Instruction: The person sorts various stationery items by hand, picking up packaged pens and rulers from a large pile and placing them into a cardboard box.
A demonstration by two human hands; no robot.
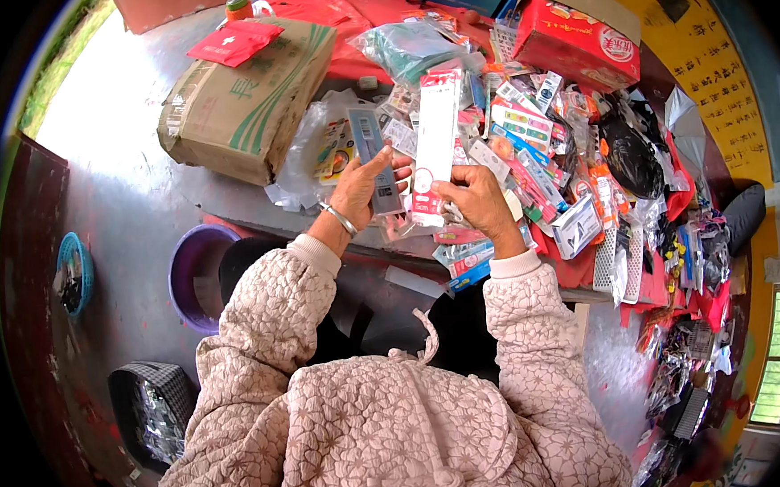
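Observation:
My left hand [360,190] is closed around a long, narrow blue-grey package [367,138] with a clear lower end. In my right hand [479,200], fingers and thumb pinch the lower edge of a long white card package [435,134] with red-pink ends. Both packages stand nearly upright, side by side, above the front edge of the table. Just to the right of the white card lies a mixed heap of small packaged goods [526,128]. Below my right hand are some blue-and-white packets [470,261]. The contents of both held packages are too small to make out.
A brown cardboard box [247,100] with a red pouch [235,42] on top sits at the left. A red carton [578,37] stands at the far right. On the floor are a purple basin [178,288], a blue basket [72,274] and a black checked bin [174,395].

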